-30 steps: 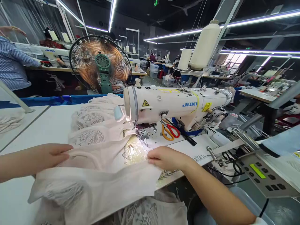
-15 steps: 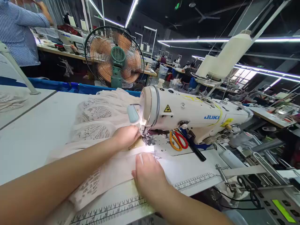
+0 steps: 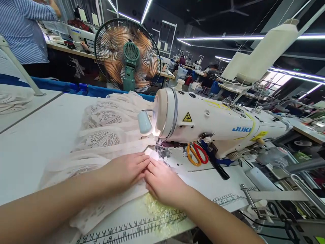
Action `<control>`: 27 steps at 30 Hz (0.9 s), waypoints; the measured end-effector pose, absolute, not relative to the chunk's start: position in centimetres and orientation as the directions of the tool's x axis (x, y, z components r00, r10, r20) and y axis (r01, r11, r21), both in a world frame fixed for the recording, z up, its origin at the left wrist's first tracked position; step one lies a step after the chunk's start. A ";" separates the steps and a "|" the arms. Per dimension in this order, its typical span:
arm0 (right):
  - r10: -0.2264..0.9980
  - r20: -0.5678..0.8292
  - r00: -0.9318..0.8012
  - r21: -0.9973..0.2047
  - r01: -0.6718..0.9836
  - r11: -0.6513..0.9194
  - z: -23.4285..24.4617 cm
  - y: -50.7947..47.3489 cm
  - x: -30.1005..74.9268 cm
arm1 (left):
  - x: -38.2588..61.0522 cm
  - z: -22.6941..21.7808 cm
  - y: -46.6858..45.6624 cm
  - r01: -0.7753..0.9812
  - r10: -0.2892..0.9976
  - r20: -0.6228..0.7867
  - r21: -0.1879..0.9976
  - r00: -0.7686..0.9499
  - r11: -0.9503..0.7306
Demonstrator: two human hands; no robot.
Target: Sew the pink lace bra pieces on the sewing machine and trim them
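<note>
White lace fabric (image 3: 101, 140) lies gathered in folds across the sewing machine's table, its near edge running up to the needle area. My left hand (image 3: 128, 167) rests on this fabric just in front of the presser foot (image 3: 158, 149), fingers closed on its edge. Beside it, my right hand (image 3: 165, 183) grips the same edge, and the fingertips of both hands meet. The fabric between the fingers is mostly hidden. Over them stands the white JUKI sewing machine (image 3: 203, 118), with a small pale-blue lamp (image 3: 144, 122) lighting the needle area.
Scissors with orange and red handles (image 3: 197, 154) lie on the machine bed beside a black tool (image 3: 219, 167). A printed ruler (image 3: 137, 230) runs along the front edge. Behind the table are a large fan (image 3: 128, 56) and a person in a striped shirt (image 3: 22, 32). Thread cones (image 3: 274, 47) stand behind the machine.
My left hand has drawn back from beside the needle toward me and now touches my right hand. The right hand stays near the fabric's edge. The camera view has shifted slightly.
</note>
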State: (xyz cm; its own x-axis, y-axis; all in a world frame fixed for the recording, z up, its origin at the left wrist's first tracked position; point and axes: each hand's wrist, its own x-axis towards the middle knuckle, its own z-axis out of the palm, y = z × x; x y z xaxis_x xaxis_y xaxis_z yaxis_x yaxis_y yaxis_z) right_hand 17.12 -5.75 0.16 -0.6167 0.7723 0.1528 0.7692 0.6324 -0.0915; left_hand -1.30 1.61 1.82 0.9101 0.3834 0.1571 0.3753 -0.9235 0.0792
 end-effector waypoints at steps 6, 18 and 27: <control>0.774 0.151 -0.615 -0.106 0.768 0.631 -0.6 -8.3 18.0 | -1.9 -2.0 1.8 0.419 0.395 0.277 -0.032 0.876 -0.907; 0.800 0.171 -0.575 -0.189 0.778 0.599 -1.5 -8.9 19.3 | -0.4 -1.0 3.2 0.424 0.407 0.210 -0.039 0.889 -0.905; 0.801 0.239 -0.548 -0.169 0.789 0.590 -0.9 -9.5 19.6 | -0.2 0.0 3.3 0.375 0.358 0.215 -0.040 0.908 -0.926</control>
State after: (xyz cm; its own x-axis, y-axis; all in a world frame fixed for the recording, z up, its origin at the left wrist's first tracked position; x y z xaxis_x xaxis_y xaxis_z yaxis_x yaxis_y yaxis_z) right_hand 19.62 -9.45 -0.86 -0.5484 0.8013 0.2390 0.7892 0.5905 -0.1689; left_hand -0.21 3.25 0.04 0.9085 0.3581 0.2155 0.3747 -0.9263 -0.0401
